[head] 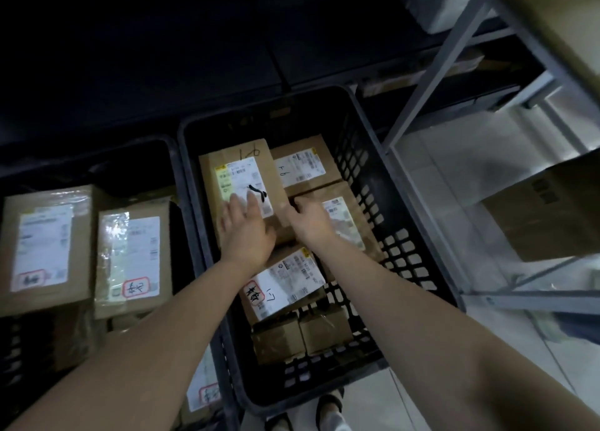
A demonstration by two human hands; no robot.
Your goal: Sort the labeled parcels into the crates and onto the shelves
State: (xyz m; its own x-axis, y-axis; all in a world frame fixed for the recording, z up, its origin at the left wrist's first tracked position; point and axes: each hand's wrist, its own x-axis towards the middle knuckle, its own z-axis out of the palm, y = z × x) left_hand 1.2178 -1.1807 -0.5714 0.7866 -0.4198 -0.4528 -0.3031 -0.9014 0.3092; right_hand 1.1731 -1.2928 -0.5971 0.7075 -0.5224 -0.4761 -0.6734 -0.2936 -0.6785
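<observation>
Your bare forearms reach forward into the black crate [373, 184] in front of you. Your left grip [243, 232] is spread, fingers straight and lying flat on the white label of the tall parcel [237, 171] at the crate's far left. Your right grip [308, 219] curls its fingers over the far left corner of the brown parcel [345, 218] just beside it, pinching that edge. Beyond that one, a third labelled parcel [302, 164] lies against the far wall. Under your wrists a stamped parcel [285, 281] with a red-ringed mark lies tilted, and two small boxes [276, 339] sit by the near wall. To the left, a second crate [97, 158] holds two large labelled parcels [45, 245] side by side. On the right stands a grey shelf frame [448, 64], with a cardboard box [552, 213] inside it.
</observation>
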